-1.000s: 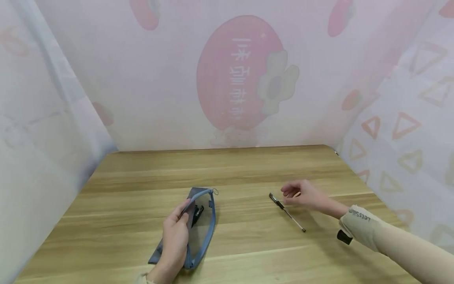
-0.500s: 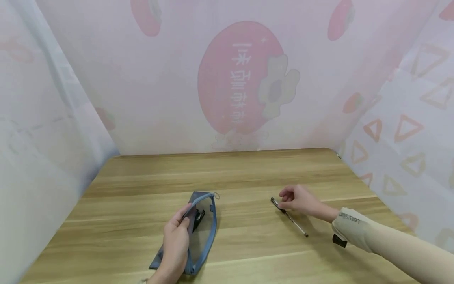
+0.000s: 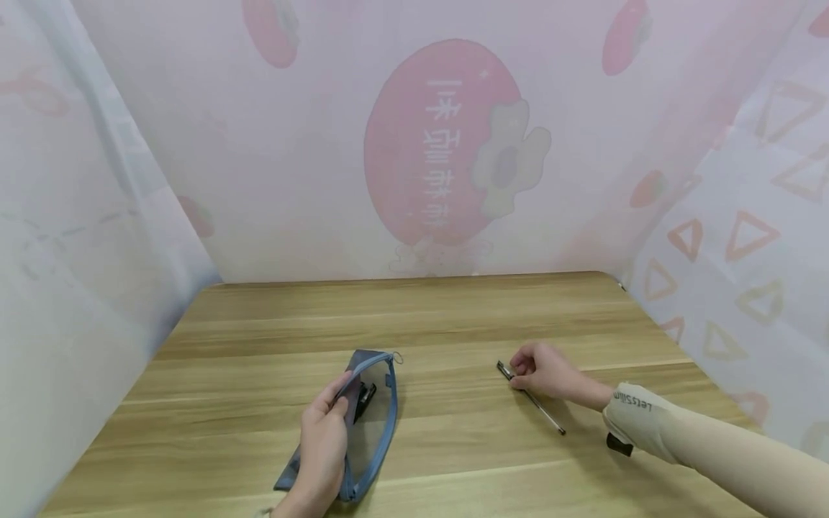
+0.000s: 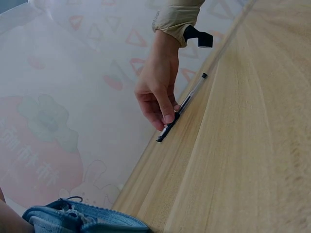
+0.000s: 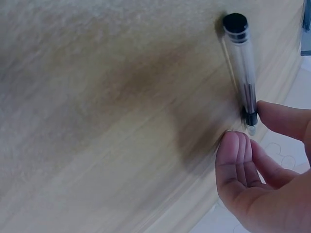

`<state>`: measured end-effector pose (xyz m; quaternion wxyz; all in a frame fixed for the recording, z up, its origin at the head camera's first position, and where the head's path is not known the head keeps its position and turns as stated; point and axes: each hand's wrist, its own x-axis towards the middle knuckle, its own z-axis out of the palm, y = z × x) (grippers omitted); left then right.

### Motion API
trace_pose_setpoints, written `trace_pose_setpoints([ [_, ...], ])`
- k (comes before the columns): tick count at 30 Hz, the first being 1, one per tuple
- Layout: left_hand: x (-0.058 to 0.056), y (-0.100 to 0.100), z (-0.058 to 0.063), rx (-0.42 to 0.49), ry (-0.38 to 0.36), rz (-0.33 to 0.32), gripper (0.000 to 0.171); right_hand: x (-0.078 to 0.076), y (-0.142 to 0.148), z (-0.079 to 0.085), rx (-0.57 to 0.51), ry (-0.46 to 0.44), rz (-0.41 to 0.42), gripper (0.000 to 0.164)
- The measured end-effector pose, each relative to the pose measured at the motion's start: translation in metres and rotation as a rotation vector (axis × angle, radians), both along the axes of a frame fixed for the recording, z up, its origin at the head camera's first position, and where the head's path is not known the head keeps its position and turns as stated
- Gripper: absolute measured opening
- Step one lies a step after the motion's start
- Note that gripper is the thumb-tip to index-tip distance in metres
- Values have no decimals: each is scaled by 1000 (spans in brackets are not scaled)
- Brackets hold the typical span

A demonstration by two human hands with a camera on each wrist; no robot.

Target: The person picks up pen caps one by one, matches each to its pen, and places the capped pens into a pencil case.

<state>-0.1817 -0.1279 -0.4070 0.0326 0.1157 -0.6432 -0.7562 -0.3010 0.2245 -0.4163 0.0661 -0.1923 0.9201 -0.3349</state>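
A blue-grey mesh pencil case stands with its zip undone on the left part of the table. My left hand grips its near side, thumb on the rim. Inside lies a black object, partly hidden. The case's zipped edge also shows in the left wrist view. A clear gel pen with a black cap and grip lies slantwise on the table. My right hand pinches it around the grip, thumb on one side and curled fingers on the other.
The wooden table has a printed curtain behind it and on both sides. A metal ring hangs at the pencil case's far end. A black strap piece sits at the right cuff.
My right hand has moved left and down onto the pen, and its fingers have closed around the grip. The left hand and pencil case stay put; the head view has shifted slightly.
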Motion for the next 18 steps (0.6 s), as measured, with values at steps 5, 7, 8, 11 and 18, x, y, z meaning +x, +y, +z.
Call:
trace_pose_setpoints([
  [5,2,0,1,-16,1,3,44,-1,1,-3,2,-6,21,21],
  [7,2,1,1,-15,2,0,44,-2,1,-4,0,-5,29,20],
  [8,2,1,1,-11,4,-2,45,-2,0,-5,0,-6,30,19],
  [11,1,0,1,-11,5,-3,45,-2,-1,-5,-9,-5,43,18],
  [18,3,1,1,-25,5,4,45,1,-4,-1,-4,1,73,17],
])
